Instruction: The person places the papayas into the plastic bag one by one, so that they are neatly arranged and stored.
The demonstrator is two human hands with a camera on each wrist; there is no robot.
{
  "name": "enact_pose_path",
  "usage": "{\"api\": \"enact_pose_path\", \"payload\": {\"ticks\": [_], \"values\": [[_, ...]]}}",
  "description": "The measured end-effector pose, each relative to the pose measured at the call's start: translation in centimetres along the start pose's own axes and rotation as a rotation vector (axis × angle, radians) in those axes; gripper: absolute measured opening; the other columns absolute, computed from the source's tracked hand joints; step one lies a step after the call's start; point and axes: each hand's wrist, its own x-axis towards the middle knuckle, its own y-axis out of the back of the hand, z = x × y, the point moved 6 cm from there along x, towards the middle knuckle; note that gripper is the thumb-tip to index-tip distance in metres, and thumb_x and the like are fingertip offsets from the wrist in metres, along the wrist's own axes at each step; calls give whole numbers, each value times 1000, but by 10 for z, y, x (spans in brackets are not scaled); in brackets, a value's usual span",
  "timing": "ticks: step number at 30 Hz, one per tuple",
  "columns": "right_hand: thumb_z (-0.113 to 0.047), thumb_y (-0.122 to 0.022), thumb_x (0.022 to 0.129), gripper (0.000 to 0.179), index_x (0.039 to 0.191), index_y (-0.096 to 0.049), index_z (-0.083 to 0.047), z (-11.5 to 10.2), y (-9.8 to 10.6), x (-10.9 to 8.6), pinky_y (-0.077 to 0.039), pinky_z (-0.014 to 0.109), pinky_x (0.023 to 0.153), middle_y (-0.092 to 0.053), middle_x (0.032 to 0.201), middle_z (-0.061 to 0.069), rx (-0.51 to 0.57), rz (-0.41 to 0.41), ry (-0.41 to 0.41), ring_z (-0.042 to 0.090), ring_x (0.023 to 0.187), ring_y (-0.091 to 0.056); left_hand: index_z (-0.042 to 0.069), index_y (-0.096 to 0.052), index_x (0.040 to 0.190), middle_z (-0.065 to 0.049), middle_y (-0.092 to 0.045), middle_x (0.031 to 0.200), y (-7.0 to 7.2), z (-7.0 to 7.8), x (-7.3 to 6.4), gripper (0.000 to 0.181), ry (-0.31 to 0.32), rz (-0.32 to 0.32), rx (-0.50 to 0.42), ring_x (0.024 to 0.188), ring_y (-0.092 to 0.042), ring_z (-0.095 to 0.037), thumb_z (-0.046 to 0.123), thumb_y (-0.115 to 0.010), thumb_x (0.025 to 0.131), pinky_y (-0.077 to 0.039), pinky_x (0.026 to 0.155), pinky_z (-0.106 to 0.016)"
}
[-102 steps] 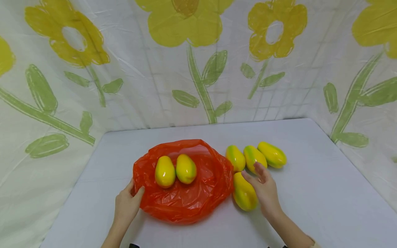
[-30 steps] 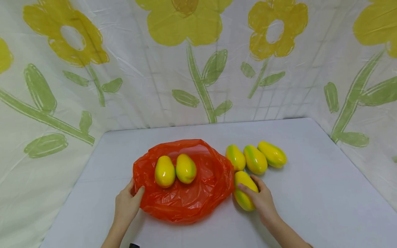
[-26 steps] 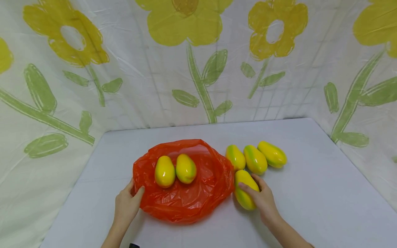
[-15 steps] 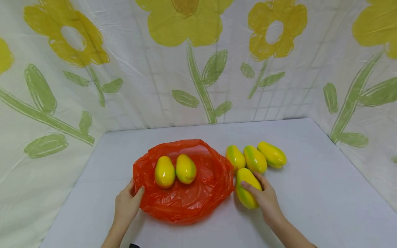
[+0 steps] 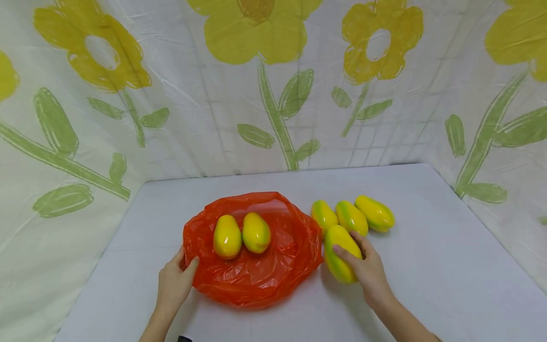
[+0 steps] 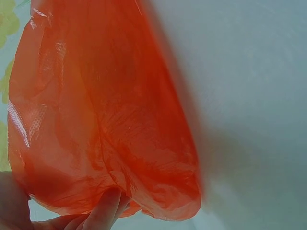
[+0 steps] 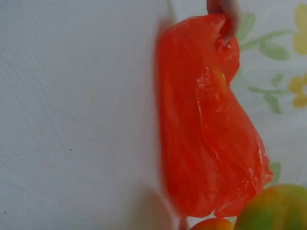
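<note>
Head view: a yellow fruit [image 5: 335, 261] is gripped, thumb spread, by the right hand [image 5: 371, 271] near the crumpled red bag [image 5: 279, 268], whose edge is pinched by the left hand [image 5: 174, 283]. Probably hard and slippery, the fruit is best held around its middle.

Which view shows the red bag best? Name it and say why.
The head view: the red bag is uncropped, its open mouth showing two yellow fruits inside. The left wrist view has only a side wall, cut off at the top; the right wrist view, an outer side partly behind a fruit.
</note>
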Motion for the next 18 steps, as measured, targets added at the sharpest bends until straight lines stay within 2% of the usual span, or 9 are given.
{"api": "enact_pose_path", "payload": {"ticks": [11,18], "values": [[-26,-68,89,77,151,-28,-4,-13,-4,-4,-29,45,109,-29,153,16,36,-7,31,32,130,-33,-11,-33,144,-34,-49,131,1,2,-1,55,-13,18,5,116,-54,-49,13,-51,98,-50,89,-52],[-26,-69,89,76,151,-29,-6,-20,-13,-9,-31,47,109,-31,153,14,40,-33,41,32,129,-34,-12,-33,143,-35,-50,130,3,4,-2,55,-25,30,9,116,-53,-50,12,-51,97,-50,90,-53]]}}
